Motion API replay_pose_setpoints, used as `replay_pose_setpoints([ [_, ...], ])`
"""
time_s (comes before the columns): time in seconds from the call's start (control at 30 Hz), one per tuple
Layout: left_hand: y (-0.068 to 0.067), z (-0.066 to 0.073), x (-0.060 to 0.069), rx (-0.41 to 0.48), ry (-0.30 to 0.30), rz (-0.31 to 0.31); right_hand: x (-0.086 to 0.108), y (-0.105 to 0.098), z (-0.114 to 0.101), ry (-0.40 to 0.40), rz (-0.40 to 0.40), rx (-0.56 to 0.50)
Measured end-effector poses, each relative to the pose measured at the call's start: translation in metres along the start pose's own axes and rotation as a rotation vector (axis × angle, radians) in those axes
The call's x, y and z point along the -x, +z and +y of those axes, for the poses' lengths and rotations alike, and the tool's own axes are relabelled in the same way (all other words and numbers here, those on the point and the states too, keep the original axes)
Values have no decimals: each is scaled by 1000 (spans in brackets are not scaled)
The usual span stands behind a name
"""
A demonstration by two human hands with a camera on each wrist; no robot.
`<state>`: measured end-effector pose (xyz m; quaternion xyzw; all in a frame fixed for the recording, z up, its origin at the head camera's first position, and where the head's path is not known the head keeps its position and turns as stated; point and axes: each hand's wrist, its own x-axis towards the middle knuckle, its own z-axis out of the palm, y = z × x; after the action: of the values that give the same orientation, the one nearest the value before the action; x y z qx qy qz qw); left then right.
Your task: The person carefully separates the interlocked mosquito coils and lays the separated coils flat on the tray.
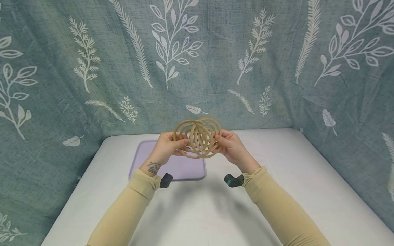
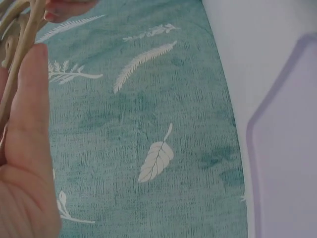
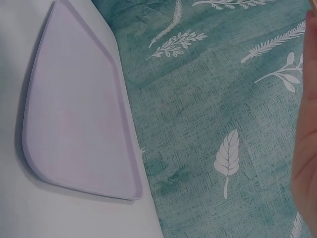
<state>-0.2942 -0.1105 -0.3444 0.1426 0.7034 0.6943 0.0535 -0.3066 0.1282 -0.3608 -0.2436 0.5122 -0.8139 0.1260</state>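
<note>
One patterned cloth (image 1: pixel 215 68), one white table (image 1: pixel 307 191), two yellow sleeves (image 1: pixel 127 208), one lavender tray (image 1: pixel 184 171), one tan ring openwork (image 1: pixel 200 138), one left hand (image 1: pixel 164 145), one right hand (image 1: pixel 233 146), two dark wrist devices (image 1: pixel 166 180).
The cloth hangs beyond the table's far edge; the tray lies left of centre. The ring openwork, its loops overlapping too closely to count, is raised above the table, the left hand pinching its left side, the right hand its right. One device sits at each sleeve's cuff.
</note>
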Motion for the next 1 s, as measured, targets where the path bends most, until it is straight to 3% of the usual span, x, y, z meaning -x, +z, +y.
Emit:
replay_pose_setpoints([
  [0.4,7,0,0,26,-28,131,-2,7,2,-61,80,-32],
  [0.6,8,1,2,53,-32,149,-3,8,0,-58,123,-16],
  [1.0,-3,5,3,-217,-56,98,-2,-5,-9,16,162,303],
])
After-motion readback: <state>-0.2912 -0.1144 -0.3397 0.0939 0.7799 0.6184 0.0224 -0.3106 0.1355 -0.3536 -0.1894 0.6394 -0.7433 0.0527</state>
